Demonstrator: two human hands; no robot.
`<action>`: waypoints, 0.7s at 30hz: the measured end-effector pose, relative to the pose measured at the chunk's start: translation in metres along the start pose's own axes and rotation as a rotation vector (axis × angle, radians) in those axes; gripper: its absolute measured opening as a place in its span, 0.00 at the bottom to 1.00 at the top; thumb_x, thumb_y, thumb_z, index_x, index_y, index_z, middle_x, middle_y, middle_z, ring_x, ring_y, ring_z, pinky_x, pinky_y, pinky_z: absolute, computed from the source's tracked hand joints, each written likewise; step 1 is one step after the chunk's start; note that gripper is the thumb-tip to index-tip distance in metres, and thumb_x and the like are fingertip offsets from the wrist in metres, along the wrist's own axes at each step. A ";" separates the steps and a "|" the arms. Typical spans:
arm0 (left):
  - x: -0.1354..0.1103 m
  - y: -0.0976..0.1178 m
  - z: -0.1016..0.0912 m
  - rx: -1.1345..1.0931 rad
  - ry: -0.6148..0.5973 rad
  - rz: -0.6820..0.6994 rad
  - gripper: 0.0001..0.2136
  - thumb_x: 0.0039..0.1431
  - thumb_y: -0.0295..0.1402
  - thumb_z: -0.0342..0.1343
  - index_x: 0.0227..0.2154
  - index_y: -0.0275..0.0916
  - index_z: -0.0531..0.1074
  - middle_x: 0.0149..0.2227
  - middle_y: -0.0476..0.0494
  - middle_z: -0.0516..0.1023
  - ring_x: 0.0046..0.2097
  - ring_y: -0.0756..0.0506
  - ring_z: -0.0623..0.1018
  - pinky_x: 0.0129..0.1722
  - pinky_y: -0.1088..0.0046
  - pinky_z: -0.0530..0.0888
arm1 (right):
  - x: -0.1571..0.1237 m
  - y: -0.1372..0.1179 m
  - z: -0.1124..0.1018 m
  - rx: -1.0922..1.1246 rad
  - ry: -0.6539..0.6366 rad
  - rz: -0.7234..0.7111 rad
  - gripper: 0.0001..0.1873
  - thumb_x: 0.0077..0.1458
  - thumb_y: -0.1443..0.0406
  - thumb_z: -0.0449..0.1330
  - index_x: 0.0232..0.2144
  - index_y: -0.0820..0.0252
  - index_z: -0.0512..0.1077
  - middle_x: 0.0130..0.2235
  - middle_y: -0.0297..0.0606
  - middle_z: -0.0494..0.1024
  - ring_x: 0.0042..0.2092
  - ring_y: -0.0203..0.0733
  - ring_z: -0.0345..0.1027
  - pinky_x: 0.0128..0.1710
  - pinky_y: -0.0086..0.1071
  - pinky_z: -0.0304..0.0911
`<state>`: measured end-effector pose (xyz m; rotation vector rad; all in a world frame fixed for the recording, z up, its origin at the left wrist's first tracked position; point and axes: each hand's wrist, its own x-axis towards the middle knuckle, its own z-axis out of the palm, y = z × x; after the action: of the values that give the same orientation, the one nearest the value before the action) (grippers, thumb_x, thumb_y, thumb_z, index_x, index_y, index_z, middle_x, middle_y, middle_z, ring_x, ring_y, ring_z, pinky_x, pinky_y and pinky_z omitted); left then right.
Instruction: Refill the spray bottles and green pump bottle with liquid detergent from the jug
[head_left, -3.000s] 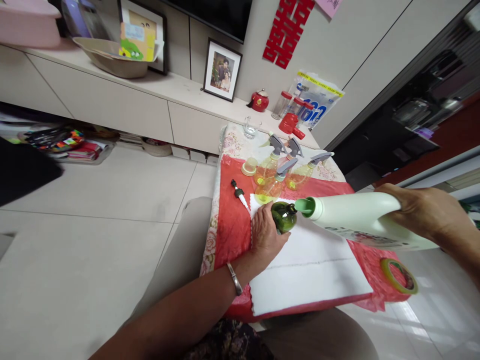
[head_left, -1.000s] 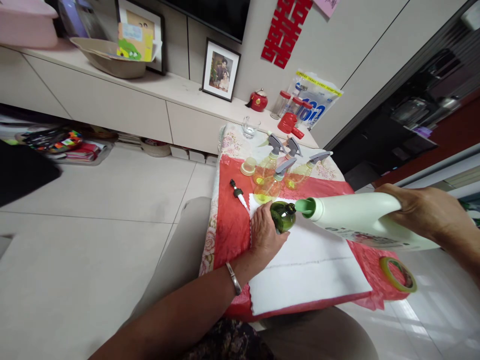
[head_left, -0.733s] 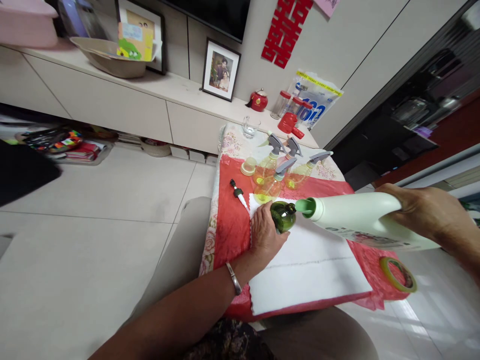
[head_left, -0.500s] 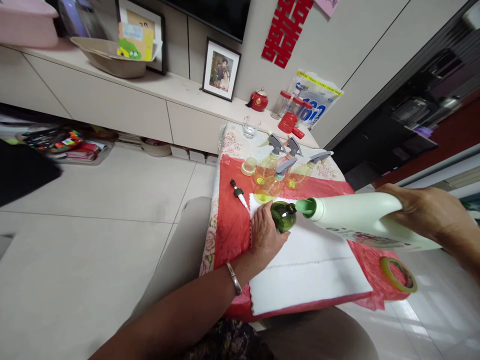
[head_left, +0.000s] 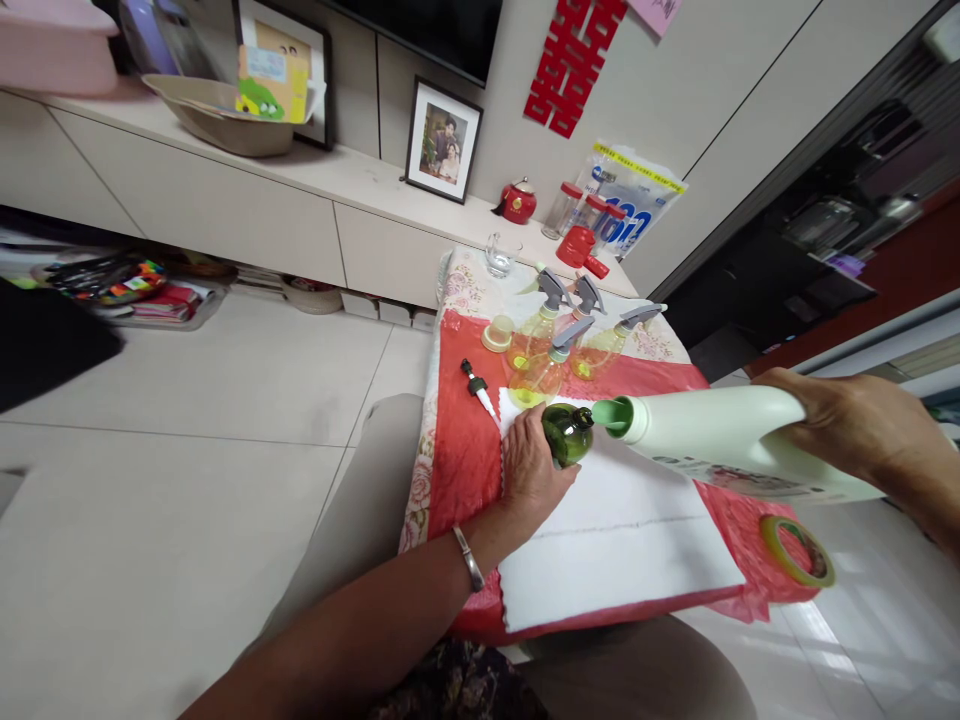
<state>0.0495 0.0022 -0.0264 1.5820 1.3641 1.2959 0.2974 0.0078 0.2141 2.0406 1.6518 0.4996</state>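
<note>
My left hand [head_left: 531, 462] is wrapped around a dark green bottle [head_left: 566, 434] whose neck points right. Tilted on its side, a large pale green jug [head_left: 712, 430] has its green spout at the bottle's mouth; whether liquid runs between them I cannot make out. My right hand [head_left: 847, 415] grips the jug's handle. Left of the bottle lies a black pump top [head_left: 478, 388] with a white tube. Beneath my left hand a white cloth [head_left: 615, 545] covers part of the red sheet [head_left: 466, 450].
Several clear spray bottles [head_left: 541, 372] with grey triggers stand beyond the green bottle, beside a pale cap [head_left: 498, 333]. A glass cup [head_left: 499, 255] is at the table's far edge. A roll of tape [head_left: 772, 540] lies at the right edge. Behind runs a low cabinet [head_left: 247, 200].
</note>
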 end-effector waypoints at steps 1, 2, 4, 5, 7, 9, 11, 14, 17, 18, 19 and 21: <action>0.000 0.000 0.000 0.005 -0.002 -0.001 0.44 0.37 0.25 0.72 0.57 0.42 0.55 0.56 0.34 0.68 0.59 0.33 0.70 0.58 0.49 0.68 | 0.000 0.000 0.001 -0.009 -0.001 0.003 0.30 0.43 0.52 0.51 0.50 0.43 0.69 0.34 0.34 0.75 0.34 0.46 0.69 0.28 0.31 0.57; 0.000 0.001 0.000 0.009 -0.004 -0.002 0.44 0.37 0.25 0.72 0.57 0.41 0.55 0.56 0.34 0.68 0.59 0.33 0.69 0.58 0.49 0.68 | 0.001 0.001 0.001 -0.015 -0.007 0.004 0.30 0.43 0.52 0.51 0.51 0.43 0.69 0.34 0.34 0.75 0.34 0.46 0.69 0.28 0.31 0.57; 0.000 0.001 0.000 0.011 -0.006 -0.004 0.44 0.37 0.25 0.72 0.57 0.41 0.55 0.56 0.34 0.68 0.59 0.33 0.69 0.58 0.49 0.68 | 0.001 0.001 0.001 -0.022 -0.012 -0.004 0.30 0.43 0.52 0.50 0.51 0.43 0.68 0.34 0.34 0.75 0.33 0.45 0.69 0.28 0.31 0.57; 0.000 0.001 0.000 0.009 -0.007 -0.004 0.43 0.38 0.25 0.72 0.57 0.41 0.55 0.56 0.34 0.68 0.59 0.33 0.69 0.58 0.49 0.68 | 0.000 0.002 0.001 -0.020 -0.011 -0.013 0.29 0.44 0.52 0.50 0.50 0.44 0.68 0.33 0.34 0.74 0.33 0.45 0.69 0.29 0.32 0.57; 0.000 0.001 0.000 0.004 -0.006 -0.003 0.43 0.38 0.25 0.71 0.57 0.41 0.55 0.56 0.34 0.68 0.59 0.33 0.70 0.58 0.49 0.68 | 0.000 0.003 0.001 -0.016 -0.007 -0.023 0.28 0.44 0.51 0.50 0.49 0.44 0.69 0.32 0.33 0.74 0.33 0.45 0.69 0.29 0.32 0.57; 0.000 0.001 0.000 -0.002 -0.002 -0.002 0.43 0.38 0.24 0.71 0.57 0.42 0.55 0.56 0.34 0.68 0.59 0.33 0.70 0.58 0.49 0.68 | 0.000 0.004 0.002 -0.010 0.002 -0.023 0.28 0.44 0.51 0.50 0.48 0.44 0.69 0.31 0.33 0.74 0.32 0.44 0.68 0.28 0.31 0.56; 0.000 0.000 0.000 -0.008 0.000 -0.002 0.44 0.37 0.24 0.71 0.57 0.43 0.55 0.56 0.35 0.67 0.59 0.33 0.70 0.58 0.49 0.68 | 0.000 0.005 0.004 0.005 0.021 -0.032 0.28 0.44 0.52 0.51 0.48 0.44 0.69 0.31 0.33 0.74 0.32 0.44 0.68 0.28 0.31 0.55; -0.001 0.000 0.001 -0.011 0.003 0.000 0.44 0.37 0.24 0.72 0.58 0.43 0.55 0.56 0.35 0.67 0.59 0.33 0.70 0.58 0.49 0.68 | 0.001 0.006 0.007 0.020 0.051 -0.040 0.27 0.44 0.52 0.52 0.48 0.44 0.70 0.30 0.34 0.74 0.30 0.45 0.68 0.26 0.30 0.54; 0.000 -0.001 0.001 -0.005 0.010 0.012 0.44 0.37 0.25 0.72 0.57 0.42 0.55 0.56 0.35 0.67 0.59 0.33 0.70 0.58 0.50 0.69 | 0.002 0.006 0.006 0.018 0.053 -0.035 0.27 0.44 0.52 0.53 0.48 0.45 0.70 0.30 0.34 0.74 0.30 0.45 0.68 0.26 0.30 0.54; 0.000 -0.001 0.001 -0.003 0.011 0.014 0.44 0.38 0.25 0.72 0.57 0.42 0.55 0.56 0.35 0.67 0.59 0.33 0.70 0.58 0.50 0.69 | 0.002 0.005 0.005 0.015 0.049 -0.034 0.27 0.44 0.53 0.52 0.48 0.45 0.70 0.31 0.34 0.74 0.30 0.45 0.68 0.26 0.30 0.54; 0.000 -0.001 0.001 0.000 0.012 0.015 0.43 0.38 0.25 0.72 0.57 0.42 0.55 0.56 0.35 0.68 0.59 0.33 0.70 0.58 0.50 0.69 | 0.001 0.005 0.004 0.010 0.040 -0.034 0.27 0.44 0.53 0.52 0.48 0.45 0.70 0.31 0.35 0.74 0.30 0.45 0.68 0.26 0.30 0.55; 0.000 -0.001 0.001 0.002 0.012 0.012 0.43 0.38 0.25 0.71 0.57 0.42 0.55 0.56 0.35 0.68 0.59 0.33 0.70 0.58 0.50 0.69 | 0.001 0.003 0.002 0.002 0.012 -0.024 0.28 0.44 0.52 0.51 0.48 0.45 0.70 0.31 0.34 0.74 0.31 0.45 0.68 0.28 0.31 0.55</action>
<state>0.0499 0.0028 -0.0270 1.5889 1.3658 1.3141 0.3010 0.0077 0.2145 2.0205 1.6823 0.5036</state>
